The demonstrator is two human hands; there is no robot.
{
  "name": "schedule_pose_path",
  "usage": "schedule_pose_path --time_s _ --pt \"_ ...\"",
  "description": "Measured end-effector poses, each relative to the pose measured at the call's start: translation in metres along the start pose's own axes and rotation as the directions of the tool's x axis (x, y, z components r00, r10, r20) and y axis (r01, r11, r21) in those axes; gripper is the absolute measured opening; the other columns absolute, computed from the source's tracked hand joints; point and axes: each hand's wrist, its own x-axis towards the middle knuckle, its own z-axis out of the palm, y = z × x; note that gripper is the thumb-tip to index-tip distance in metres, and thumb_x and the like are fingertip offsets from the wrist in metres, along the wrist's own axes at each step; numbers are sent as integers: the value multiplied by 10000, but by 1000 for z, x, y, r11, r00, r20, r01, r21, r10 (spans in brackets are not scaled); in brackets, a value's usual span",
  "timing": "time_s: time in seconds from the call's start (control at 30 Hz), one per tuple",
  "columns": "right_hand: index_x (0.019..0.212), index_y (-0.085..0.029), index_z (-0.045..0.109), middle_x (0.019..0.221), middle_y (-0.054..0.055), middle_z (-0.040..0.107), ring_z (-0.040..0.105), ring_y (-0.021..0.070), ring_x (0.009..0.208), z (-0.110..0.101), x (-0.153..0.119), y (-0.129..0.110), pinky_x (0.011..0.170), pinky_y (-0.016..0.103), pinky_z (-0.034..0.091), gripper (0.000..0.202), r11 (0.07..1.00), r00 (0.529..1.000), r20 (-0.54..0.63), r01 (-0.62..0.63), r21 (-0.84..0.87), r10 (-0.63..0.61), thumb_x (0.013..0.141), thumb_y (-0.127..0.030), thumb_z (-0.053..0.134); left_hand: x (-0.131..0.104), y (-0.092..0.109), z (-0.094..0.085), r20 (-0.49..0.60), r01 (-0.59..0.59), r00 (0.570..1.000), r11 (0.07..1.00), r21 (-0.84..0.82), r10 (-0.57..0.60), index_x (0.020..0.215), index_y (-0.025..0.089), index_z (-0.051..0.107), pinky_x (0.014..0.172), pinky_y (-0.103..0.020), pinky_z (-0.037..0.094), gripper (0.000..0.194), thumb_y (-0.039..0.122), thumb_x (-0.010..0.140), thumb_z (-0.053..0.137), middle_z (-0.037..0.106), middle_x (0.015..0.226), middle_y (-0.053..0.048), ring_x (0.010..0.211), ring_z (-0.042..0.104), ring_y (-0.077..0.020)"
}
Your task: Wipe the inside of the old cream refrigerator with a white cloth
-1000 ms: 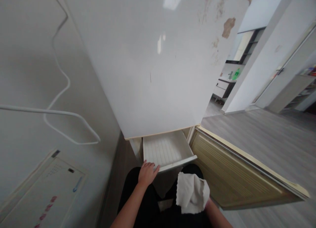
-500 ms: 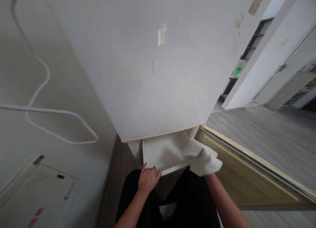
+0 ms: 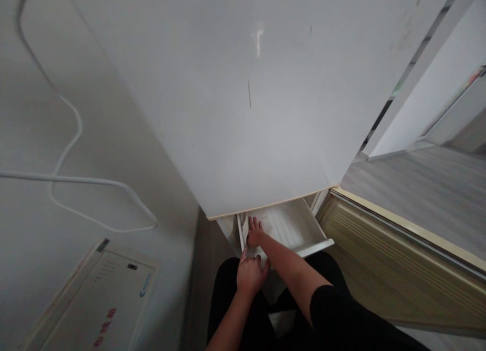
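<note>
A white ribbed drawer (image 3: 292, 224) is pulled out from the lower part of a white fridge (image 3: 243, 138). My left hand (image 3: 251, 276) has its fingers hooked over the drawer's front edge near the left corner. Inside the drawer, my right hand (image 3: 257, 233) reaches across to the left side wall. It presses a white cloth (image 3: 245, 224) there with the fingers stretched over it; most of the cloth is hidden under the hand.
An open fridge door (image 3: 395, 255) with a yellowed inner panel stands to the right over grey wood-look floor (image 3: 436, 189). On the left wall are a loose white cable (image 3: 106, 181) and a pale box (image 3: 94, 300). My knees flank the drawer.
My right hand has moved left with the cloth, from the drawer's right side into its left side, crossing over near my left hand. The view has shifted; my left hand stays at the front edge.
</note>
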Motion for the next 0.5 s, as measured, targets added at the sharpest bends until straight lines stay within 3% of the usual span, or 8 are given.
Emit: schedule_pose_path --time_s 0.07,0.17,0.27,0.37,0.43,0.5 --pt "1535 49 376 1670 257 -28 -115 392 1554 10 8 -7 1241 612 -35 735 999 1000 22 16 -33 -15 887 -252 548 0 -2 3 -7 -8 1000 1000 -17 8 846 196 750 1096 -478 414 444 445 991 411 751 706 -96 717 731 -248" --pt "1548 -28 403 1690 201 24 -147 329 1564 9 10 15 1228 608 -94 705 997 999 29 44 -65 -42 949 -386 503 -1 -3 6 -38 -1 999 1000 -27 0 816 203 746 1107 -473 414 465 451 1000 399 746 691 -90 698 724 -237" --pt "1605 -179 332 1701 98 -102 -162 323 1565 -9 0 67 1224 616 -81 820 998 1000 -12 -24 -61 23 930 -605 519 -1 -1 5 -48 13 999 1000 -10 -14 793 199 748 1106 -472 416 521 473 1014 364 739 683 -93 697 721 -232" --pt "1651 -284 105 1697 59 -150 -146 350 1565 -31 -19 128 1213 659 -38 925 968 967 -53 -250 -13 249 918 -672 516 -1 1 3 -38 6 999 1000 -1 -6 814 190 753 1095 -479 418 533 484 1016 357 735 680 -97 701 720 -236" --pt "1655 -225 85 1698 105 -133 -111 369 1568 -43 -35 160 1231 628 3 966 941 939 -64 -338 6 338 915 -636 550 -1 0 2 -28 -9 1000 1000 5 9 824 190 749 1099 -479 412 530 484 1018 353 731 674 -93 707 720 -237" --pt "1646 -137 166 1701 158 -87 -39 358 1578 -51 -47 179 1265 517 59 984 943 940 -83 -332 5 332 892 -573 623 0 0 2 -31 -19 999 1000 18 20 836 189 746 1119 -472 398 530 484 1020 346 730 669 -89 712 721 -236"
